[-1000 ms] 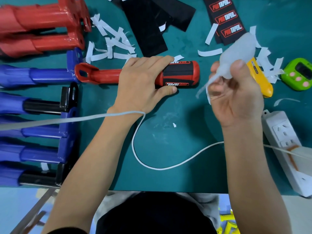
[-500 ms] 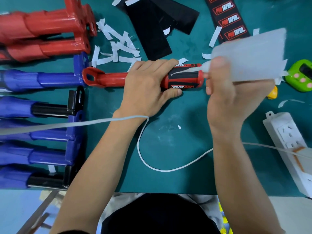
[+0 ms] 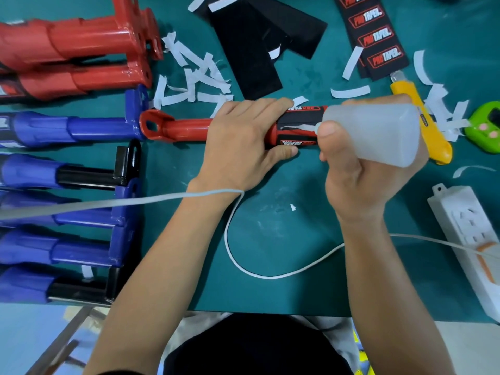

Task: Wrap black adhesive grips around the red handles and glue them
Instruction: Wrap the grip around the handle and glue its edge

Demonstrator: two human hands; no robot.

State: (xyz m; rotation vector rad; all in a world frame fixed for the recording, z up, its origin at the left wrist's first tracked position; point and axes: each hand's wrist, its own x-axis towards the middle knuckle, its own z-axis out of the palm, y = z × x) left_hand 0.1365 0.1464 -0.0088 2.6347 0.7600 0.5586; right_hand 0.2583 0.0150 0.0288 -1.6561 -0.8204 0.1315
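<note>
A red handle (image 3: 184, 127) lies across the green mat, its right end wrapped in a black adhesive grip (image 3: 300, 123) with red and white lettering. My left hand (image 3: 243, 147) holds the handle from above, fingers over the top, thumb under the grip. My right hand (image 3: 359, 169) grips a translucent glue bottle (image 3: 378, 131), lying sideways with its nozzle touching the grip's seam. The right end of the handle is hidden behind the bottle and my thumb. More black grip sheets (image 3: 254, 50) and printed grips (image 3: 378, 36) lie at the back.
Red handles (image 3: 78, 41) and blue handles (image 3: 67, 128) are stacked at the left. White backing strips (image 3: 194, 77) litter the mat. A yellow utility knife (image 3: 430, 133), a green timer (image 3: 487, 128), a white power strip (image 3: 470, 234) and a white cable (image 3: 270, 276) lie around.
My right hand brought the glue bottle down from upright to sideways and set its nozzle on the grip. My left hand kept holding the handle.
</note>
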